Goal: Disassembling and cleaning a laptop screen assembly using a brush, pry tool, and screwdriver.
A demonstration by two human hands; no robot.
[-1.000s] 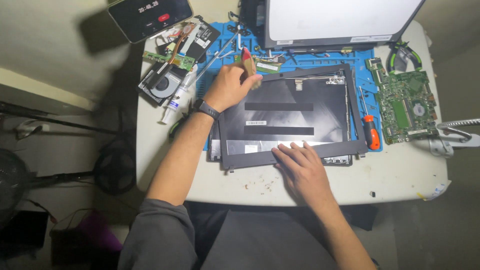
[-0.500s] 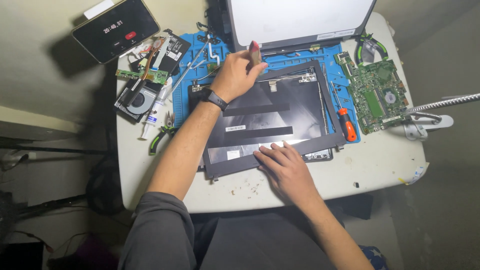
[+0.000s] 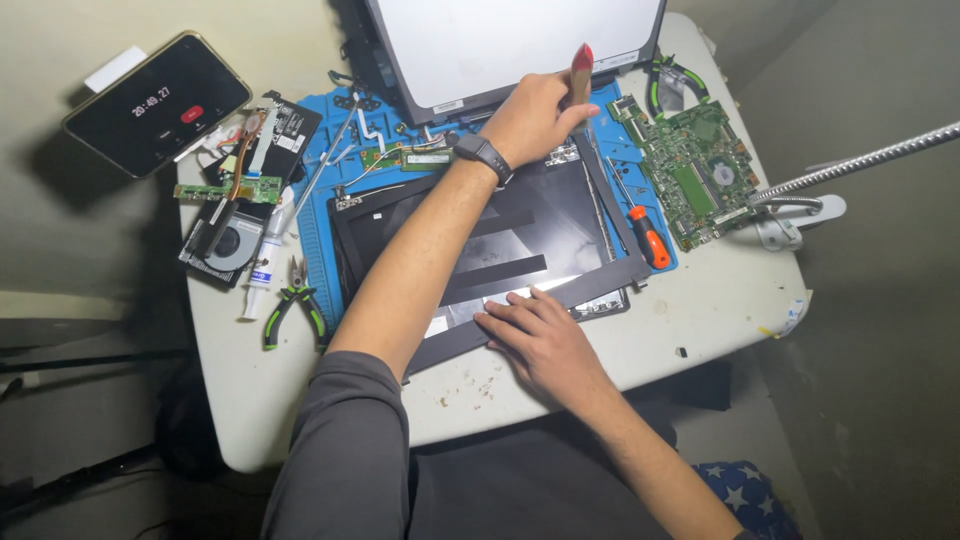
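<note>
Left hand [image 3: 530, 118]: reaches across the desk to its far side, fingers clenched round a flat pale tool with a red tip [image 3: 581, 68] that stands upright just in front of the white panel.
Right hand [image 3: 540, 338]: lies flat, fingers spread and released, pressing on the near edge of the black laptop lid [image 3: 520, 230]; it grasps nothing.
Black laptop lid: lies flat on the blue work mat [image 3: 318, 240], mid-desk, between the two hands; dark tape strips cross its inner face.
White label: a small pale rectangle on the lid's near-left corner, half hidden by the left forearm.
White panel [image 3: 500, 40]: large, pale, tilted at the far edge; its top is cut off by the frame, and a narrow white sticker sits on its lower rim.
Phone [image 3: 158, 100]: far left, dark screen with a red round button; it overhangs the desk [image 3: 720, 300].
Green circuit board [image 3: 700, 170]: far right, beside the mat.
Screwdriver [image 3: 645, 230]: orange handle, on the mat's right edge.
Pliers [image 3: 290, 305]: green-and-black handles, left of the mat.
White tube [image 3: 265, 270]: slim, with a printed label too small to make out.
Fan module [image 3: 230, 245]: black, under a small green board; parts there overlap and are hard to tell apart.
Bottom right: starred blue fabric, cut off.
</note>
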